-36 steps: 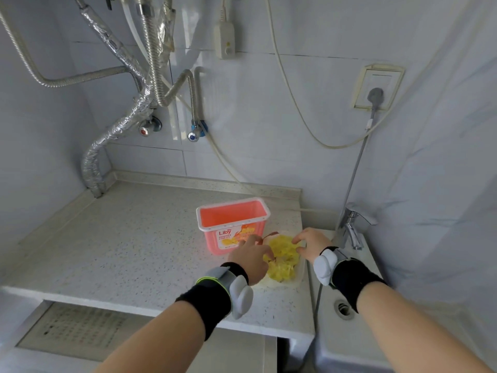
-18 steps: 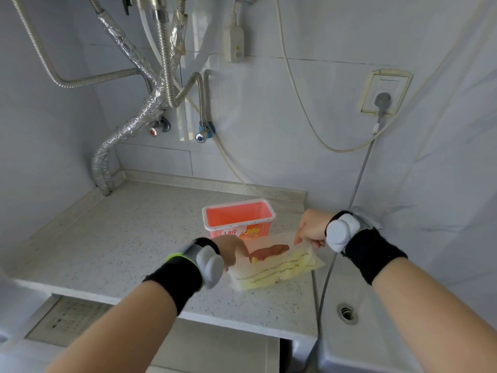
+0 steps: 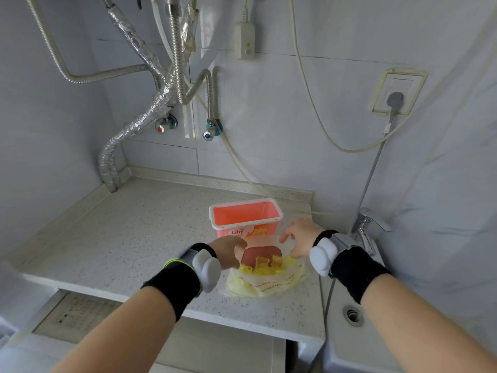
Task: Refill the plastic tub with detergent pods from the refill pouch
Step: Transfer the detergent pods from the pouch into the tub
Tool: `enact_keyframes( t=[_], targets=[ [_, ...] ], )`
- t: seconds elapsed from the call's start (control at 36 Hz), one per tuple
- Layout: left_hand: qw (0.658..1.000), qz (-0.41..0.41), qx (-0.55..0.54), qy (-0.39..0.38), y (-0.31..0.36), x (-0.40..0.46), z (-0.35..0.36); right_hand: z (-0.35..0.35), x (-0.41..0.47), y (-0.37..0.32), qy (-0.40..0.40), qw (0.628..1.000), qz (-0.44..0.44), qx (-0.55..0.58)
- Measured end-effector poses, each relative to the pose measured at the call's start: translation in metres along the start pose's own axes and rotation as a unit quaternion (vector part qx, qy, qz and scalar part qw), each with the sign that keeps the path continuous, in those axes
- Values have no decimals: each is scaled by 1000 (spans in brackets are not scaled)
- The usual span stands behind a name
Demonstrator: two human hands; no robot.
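A: Grip status?
B: Left hand (image 3: 228,251) pinches the refill pouch (image 3: 265,281) mouth's left edge. Right hand (image 3: 298,238) at the right edge, fingers spread; can't tell if it's gripping film.
A: Pods?
B: Yellow detergent pods (image 3: 266,263) piled btwn both hands, in the pouch.
A: Tub?
B: Pink Liby tub (image 3: 246,220) just beyond, open, looks empty. Prob. opening step; next needs lift & tip over rim.

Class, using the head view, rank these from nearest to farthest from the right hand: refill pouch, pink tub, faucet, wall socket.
1. Refill pouch, just below the right hand.
2. Pink tub, to its left.
3. Faucet, to its right.
4. Wall socket, high on the wall.
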State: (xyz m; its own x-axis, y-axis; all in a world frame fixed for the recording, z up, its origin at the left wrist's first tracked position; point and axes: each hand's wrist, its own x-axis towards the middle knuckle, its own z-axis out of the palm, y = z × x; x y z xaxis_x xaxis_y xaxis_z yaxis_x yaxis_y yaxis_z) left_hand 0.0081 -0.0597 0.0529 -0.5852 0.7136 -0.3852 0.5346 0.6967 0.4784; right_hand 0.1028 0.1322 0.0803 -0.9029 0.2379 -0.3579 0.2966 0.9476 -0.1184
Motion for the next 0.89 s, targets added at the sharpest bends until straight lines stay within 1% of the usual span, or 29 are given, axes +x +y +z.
enact_keyframes(
  t=[0.06, 0.11, 0.14, 0.22, 0.25, 0.33, 0.36, 0.42, 0.5, 0.61, 0.75, 0.81, 0.89],
  targets=[
    [1000, 6, -19, 3, 1, 0, 0, 9, 3, -14, 12, 998, -59, -16],
    [999, 8, -34, 11, 3, 1, -1, 18, 3, -31, -9, 994, -109, 20],
    [999, 10, -37, 16, 3, 1, -1, 22, 3, -39, -30, 993, -117, 19],
    [999, 11, -36, 22, 5, -2, -1, 34, 15, -49, -29, 990, -139, -16],
    [999, 9, -36, 20, 3, -2, 0, 37, 19, -50, -30, 990, -134, -29],
    [999, 1, -35, 7, -1, -3, 5, 45, 30, -45, -11, 995, -103, -13],
    [999, 0, -36, 3, -1, -3, 6, 48, 31, -43, -17, 995, -99, -17],
    [999, -2, -43, -5, -3, -4, 7, 47, 29, -46, -15, 991, -125, -43],
    [999, 1, -48, -18, -4, -4, 6, 43, 24, -56, 25, 982, -173, -69],
    [998, 9, -54, -33, -6, -3, 4, 54, 31, -67, 38, 984, -160, -66],
    [998, 6, -59, -28, -4, -2, 0, 63, 36, -78, 25, 995, -92, -32],
    [998, 5, -59, -30, -5, 0, 0, 64, 34, -73, 33, 996, -86, 15],
    [998, 3, -60, -25, -9, 2, -1, 65, 33, -70, 54, 991, -100, 65]
  ],
)
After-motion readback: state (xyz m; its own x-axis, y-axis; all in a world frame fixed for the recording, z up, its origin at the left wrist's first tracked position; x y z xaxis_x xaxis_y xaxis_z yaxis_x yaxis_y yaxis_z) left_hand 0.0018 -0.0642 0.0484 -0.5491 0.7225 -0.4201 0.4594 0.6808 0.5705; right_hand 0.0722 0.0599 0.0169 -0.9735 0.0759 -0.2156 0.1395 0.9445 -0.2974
